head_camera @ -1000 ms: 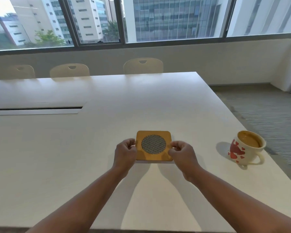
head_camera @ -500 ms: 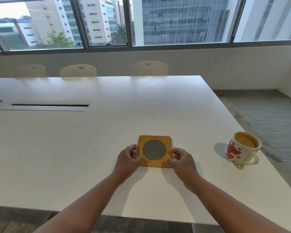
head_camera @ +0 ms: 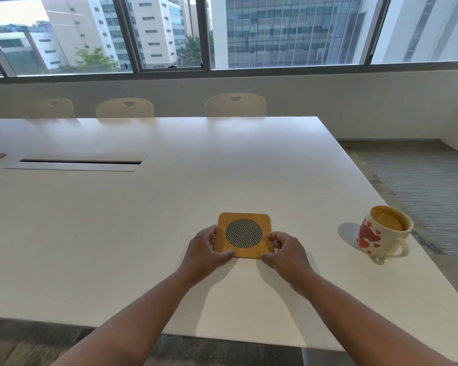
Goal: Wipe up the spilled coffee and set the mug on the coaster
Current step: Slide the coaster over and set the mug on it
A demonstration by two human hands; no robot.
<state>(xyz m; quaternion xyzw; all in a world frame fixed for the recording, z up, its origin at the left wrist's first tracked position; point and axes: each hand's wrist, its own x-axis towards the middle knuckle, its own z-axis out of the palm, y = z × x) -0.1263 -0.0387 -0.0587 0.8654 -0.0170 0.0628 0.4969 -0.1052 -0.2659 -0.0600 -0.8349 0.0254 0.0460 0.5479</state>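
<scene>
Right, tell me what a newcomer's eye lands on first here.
Most striking is the wooden coaster with its round mesh centre, near the front of the white table, held at its sides by the left hand and right hand. To the right stands a heart-patterned mug of coffee near the table's edge.

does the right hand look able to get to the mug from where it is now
Probably yes: the right hand is busy pinching the coaster, but only bare table lies between it and the mug to its right.

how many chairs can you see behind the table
3, all along the far side of the table: chair on the left, chair in the middle, chair on the right. More may be out of frame.
</scene>
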